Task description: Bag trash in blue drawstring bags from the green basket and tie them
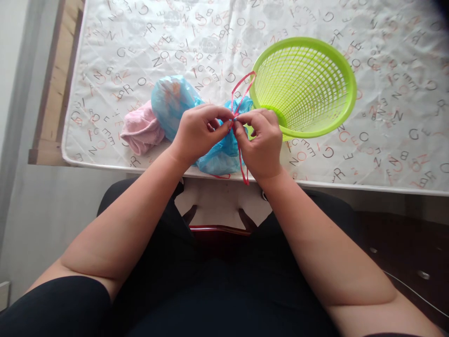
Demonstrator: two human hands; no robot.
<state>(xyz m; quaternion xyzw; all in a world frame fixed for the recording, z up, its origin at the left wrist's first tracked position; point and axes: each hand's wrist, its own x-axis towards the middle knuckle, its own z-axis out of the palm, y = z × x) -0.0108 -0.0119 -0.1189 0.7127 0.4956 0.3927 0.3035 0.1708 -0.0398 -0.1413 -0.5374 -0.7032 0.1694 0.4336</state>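
Note:
A blue plastic bag [218,159] lies by the near edge of the mattress, gathered at its neck. Thin red string [243,87] runs round the gathered neck, with one loop standing up and loose ends hanging down. My left hand [205,128] is closed in a pinch on the string at the knot. From the other side my right hand [259,138] pinches the same string, fingertips almost touching the left ones. The rounded part of the bag on the left shows orange-brown contents through the film. The knot itself is partly hidden by my fingertips.
A green plastic basket [347,105] lies tipped on its side just right of the bag. A crumpled pink cloth [141,128] rests against the bag's left side. Everything lies on a white letter-printed mattress [389,154], whose near edge is above my lap.

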